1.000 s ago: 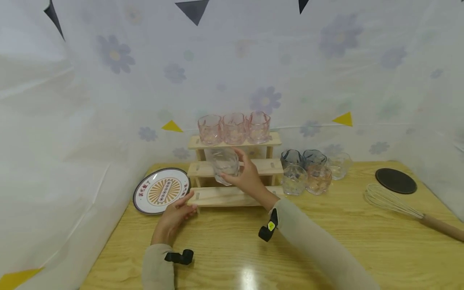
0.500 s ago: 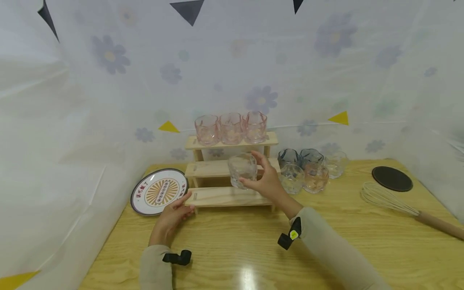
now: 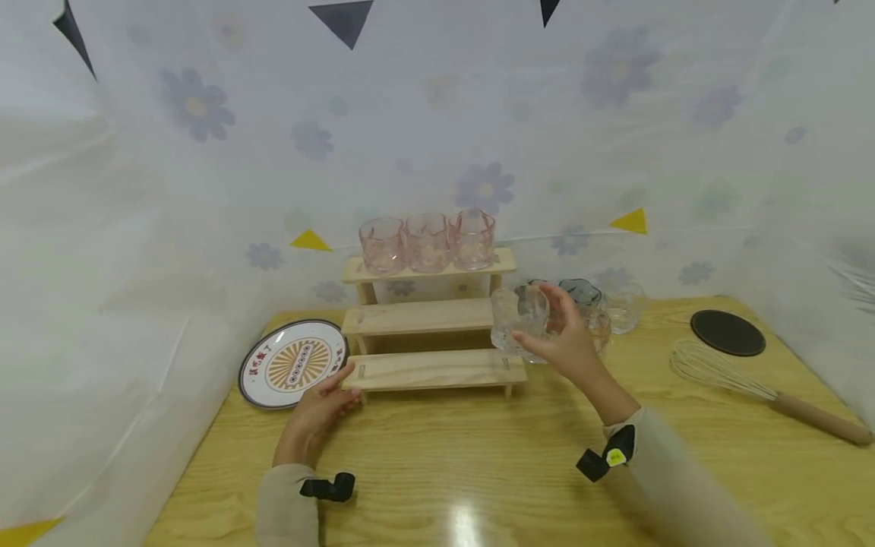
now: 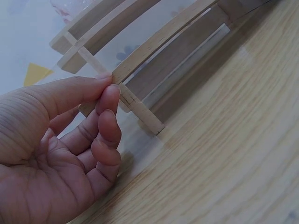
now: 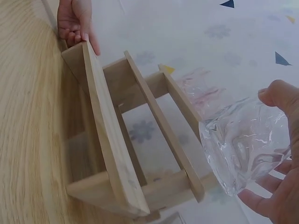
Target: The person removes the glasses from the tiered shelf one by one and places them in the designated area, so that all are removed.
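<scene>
My right hand point(image 3: 570, 349) holds a clear, rippled glass point(image 3: 514, 315) in the air, just right of the wooden three-step rack point(image 3: 437, 370). In the right wrist view the clear glass point(image 5: 250, 140) is tilted, thumb on one side and fingers on the other. My left hand point(image 3: 317, 410) stays at the left end of the rack's lowest step. Its thumb and forefinger pinch that corner in the left wrist view, where the wooden rack point(image 4: 163, 39) runs up to the right. Pink glasses point(image 3: 428, 245) stand in a row on the top step; the lower two steps carry nothing.
Behind the held glass stand blue-grey glasses point(image 3: 579, 292), an amber glass point(image 3: 600, 331) and another clear glass point(image 3: 625, 308), partly hidden. A printed plate point(image 3: 294, 365) lies at left. Farther right are a black round mat point(image 3: 728, 333) and a whisk point(image 3: 813, 415).
My right hand has carried the clear glass from in front of the middle step rightward, past the rack's right end. My left hand keeps its place at the rack's corner.
</scene>
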Demonstrator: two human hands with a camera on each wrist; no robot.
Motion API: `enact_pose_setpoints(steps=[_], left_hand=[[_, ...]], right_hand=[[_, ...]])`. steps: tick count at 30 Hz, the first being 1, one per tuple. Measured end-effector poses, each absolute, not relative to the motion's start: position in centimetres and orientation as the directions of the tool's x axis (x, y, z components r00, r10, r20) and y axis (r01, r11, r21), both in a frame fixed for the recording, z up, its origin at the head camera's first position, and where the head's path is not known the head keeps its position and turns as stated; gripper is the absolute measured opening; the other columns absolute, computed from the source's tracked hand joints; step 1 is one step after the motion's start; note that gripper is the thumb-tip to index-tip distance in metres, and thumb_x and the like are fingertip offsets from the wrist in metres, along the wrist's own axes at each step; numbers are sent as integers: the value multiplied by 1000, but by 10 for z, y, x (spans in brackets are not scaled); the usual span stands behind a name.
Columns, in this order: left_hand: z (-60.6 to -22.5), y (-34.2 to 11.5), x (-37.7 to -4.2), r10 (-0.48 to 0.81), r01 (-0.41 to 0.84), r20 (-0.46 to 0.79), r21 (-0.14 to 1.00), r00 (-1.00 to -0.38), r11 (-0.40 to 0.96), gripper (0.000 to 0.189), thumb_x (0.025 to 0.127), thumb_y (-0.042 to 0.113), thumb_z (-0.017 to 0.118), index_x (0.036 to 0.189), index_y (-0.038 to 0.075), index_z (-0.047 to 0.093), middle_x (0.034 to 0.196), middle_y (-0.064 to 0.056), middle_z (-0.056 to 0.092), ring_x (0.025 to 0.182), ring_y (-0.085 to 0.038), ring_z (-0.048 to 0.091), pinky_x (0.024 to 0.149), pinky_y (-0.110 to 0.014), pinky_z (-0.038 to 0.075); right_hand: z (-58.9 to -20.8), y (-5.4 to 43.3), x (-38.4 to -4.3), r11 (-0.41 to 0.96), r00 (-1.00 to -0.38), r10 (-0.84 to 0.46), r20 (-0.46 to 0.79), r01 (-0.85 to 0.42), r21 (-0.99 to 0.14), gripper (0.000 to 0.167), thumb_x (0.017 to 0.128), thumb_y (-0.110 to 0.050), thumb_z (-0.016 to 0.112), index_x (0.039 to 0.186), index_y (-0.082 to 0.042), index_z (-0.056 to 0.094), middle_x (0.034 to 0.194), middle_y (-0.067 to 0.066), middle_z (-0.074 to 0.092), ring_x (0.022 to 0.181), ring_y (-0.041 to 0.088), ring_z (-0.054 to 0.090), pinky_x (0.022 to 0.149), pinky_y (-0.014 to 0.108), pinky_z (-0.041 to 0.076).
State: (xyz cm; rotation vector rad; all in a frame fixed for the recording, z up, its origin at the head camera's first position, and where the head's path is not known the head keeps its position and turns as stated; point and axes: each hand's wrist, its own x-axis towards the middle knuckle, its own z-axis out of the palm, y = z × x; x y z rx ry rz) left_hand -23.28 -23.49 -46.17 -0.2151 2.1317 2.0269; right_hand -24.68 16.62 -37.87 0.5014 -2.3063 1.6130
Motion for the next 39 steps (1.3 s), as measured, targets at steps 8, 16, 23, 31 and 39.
enact_pose_setpoints(steps=[8, 16, 23, 31, 39], left_hand=[[-460, -236, -232, 61, -230, -236, 970, -970, 83, 61, 90, 10, 65, 145, 16, 40, 82, 5, 68, 74, -9, 58, 66, -23, 45], [-461, -237, -234, 70, -227, -232, 971, -970, 71, 62, 90, 10, 65, 145, 16, 39, 81, 6, 68, 73, -9, 58, 66, -22, 45], [-461, -236, -233, 56, -225, -228, 973, -972, 58, 62, 88, 8, 66, 144, 15, 41, 79, 6, 68, 72, -9, 59, 65, -22, 45], [-460, -235, -232, 79, -215, -219, 975, -973, 52, 62, 89, 7, 64, 145, 12, 39, 77, 8, 68, 72, -9, 59, 65, -22, 44], [-461, -236, -231, 87, -221, -224, 974, -971, 47, 62, 90, 9, 64, 146, 15, 38, 79, 8, 68, 72, -8, 58, 65, -22, 44]], right_hand=[[-375, 221, -236, 453, -894, -4, 448, -401, -796, 81, 82, -10, 74, 146, -3, 25, 145, 16, 35, 131, 33, 34, 90, 29, 39], [-379, 271, -227, 503, -894, 109, 435, -328, -800, 83, 85, -10, 71, 150, -12, 20, 151, 16, 25, 137, 31, 27, 100, 42, 36], [-388, 296, -223, 512, -895, 172, 412, -276, -813, 82, 86, -14, 69, 151, -16, 19, 151, 12, 24, 138, 30, 24, 101, 57, 29], [-408, 312, -228, 509, -897, 237, 374, -213, -834, 82, 86, -17, 68, 150, -14, 17, 147, 20, 26, 133, 38, 26, 95, 64, 27], [-427, 317, -239, 544, -904, 291, 313, -113, -832, 78, 87, -25, 67, 147, -6, 20, 145, 24, 24, 125, 45, 28, 80, 40, 39]])
